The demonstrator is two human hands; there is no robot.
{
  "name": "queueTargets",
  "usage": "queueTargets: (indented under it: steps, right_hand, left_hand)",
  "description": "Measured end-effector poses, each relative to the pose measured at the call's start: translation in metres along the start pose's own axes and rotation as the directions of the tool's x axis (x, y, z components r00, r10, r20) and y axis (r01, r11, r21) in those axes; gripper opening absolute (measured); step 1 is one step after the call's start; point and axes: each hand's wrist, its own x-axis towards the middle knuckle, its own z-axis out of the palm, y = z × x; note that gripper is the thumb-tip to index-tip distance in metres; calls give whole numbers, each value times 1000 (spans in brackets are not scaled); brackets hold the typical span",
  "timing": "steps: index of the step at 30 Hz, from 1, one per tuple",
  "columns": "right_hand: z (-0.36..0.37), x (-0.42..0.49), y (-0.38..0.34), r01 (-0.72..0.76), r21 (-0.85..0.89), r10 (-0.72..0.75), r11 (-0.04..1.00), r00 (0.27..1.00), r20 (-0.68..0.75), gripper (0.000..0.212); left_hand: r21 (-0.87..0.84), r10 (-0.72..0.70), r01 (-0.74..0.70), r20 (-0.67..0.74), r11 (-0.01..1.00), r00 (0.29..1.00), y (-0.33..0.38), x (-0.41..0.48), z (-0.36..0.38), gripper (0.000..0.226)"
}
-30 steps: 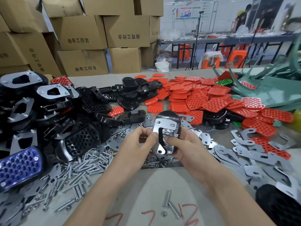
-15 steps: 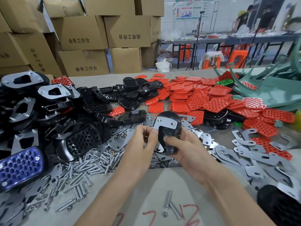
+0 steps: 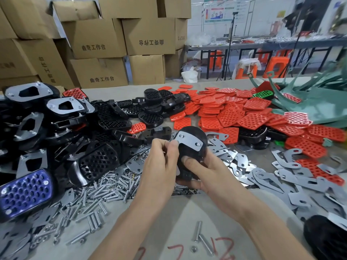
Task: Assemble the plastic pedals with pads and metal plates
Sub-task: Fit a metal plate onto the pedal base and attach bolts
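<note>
Above the table's middle I hold a black plastic pedal (image 3: 195, 136) upright with a grey metal plate (image 3: 189, 140) lying across its upper part, two screw heads showing in the plate. My right hand (image 3: 202, 171) grips the pedal from below and the right, thumb pressed on its black face. My left hand (image 3: 163, 162) pinches the plate's left end with thumb and fingertips. The lower half of the pedal is hidden behind both hands.
Black pedals (image 3: 97, 162), some with plates, pile up on the left beside a blue-padded one (image 3: 24, 192). Loose bolts (image 3: 105, 190) lie below them. Red pads (image 3: 232, 113) cover the far right, loose metal plates (image 3: 293, 177) the near right. Cardboard boxes (image 3: 148, 36) stand behind.
The pedal has been turned and tilted in my hands: its broad plated face no longer faces me, and only the plate's top strip shows. Both hands stayed in place.
</note>
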Motion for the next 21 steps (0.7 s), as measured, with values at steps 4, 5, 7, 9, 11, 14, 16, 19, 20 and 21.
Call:
queueTargets:
  steps: [4, 5, 7, 9, 11, 14, 16, 19, 20, 21]
  right_hand:
    - [-2, 0, 0, -50, 5, 50, 999, 999, 0, 28]
    - [-3, 0, 0, -76, 12, 76, 997, 997, 10, 28]
    - [-5, -1, -2, -117, 23, 117, 993, 993, 34, 28]
    - [-6, -2, -3, -123, 23, 122, 992, 992, 40, 29]
    - [-7, -3, -3, -109, 8, 109, 994, 994, 4, 30]
    - [-5, -3, -3, -99, -18, 98, 995, 994, -48, 30]
    - [-4, -3, -4, -97, -20, 96, 995, 994, -53, 29]
    - [-3, -5, -5, -84, -36, 81, 996, 995, -56, 29]
    - [-2, -5, -5, -80, -50, 77, 996, 995, -60, 30]
    - [-1, -6, -6, -77, -61, 73, 995, 995, -62, 29]
  left_hand:
    - [18, 17, -17, -4, 1000, 1000, -5, 0, 0, 27]
    - [21, 23, -23, -3, 1000, 1000, -6, 0, 0, 26]
    - [31, 39, -39, -3, 999, 999, -8, 0, 0, 26]
    - [21, 37, -38, 16, 999, 999, -10, 1, 0, 26]
    - [-27, 16, -14, 54, 1000, 998, -10, 3, -1, 28]
    - [-80, 8, -1, 89, 997, 996, -10, 6, -5, 30]
    - [-88, 11, -2, 99, 996, 995, -9, 6, -7, 32]
    - [-71, -7, 15, 102, 997, 995, -8, 5, -7, 38]
    - [-63, -18, 24, 97, 998, 995, -7, 5, -7, 40]
    - [-64, -27, 33, 89, 997, 996, -7, 5, -7, 42]
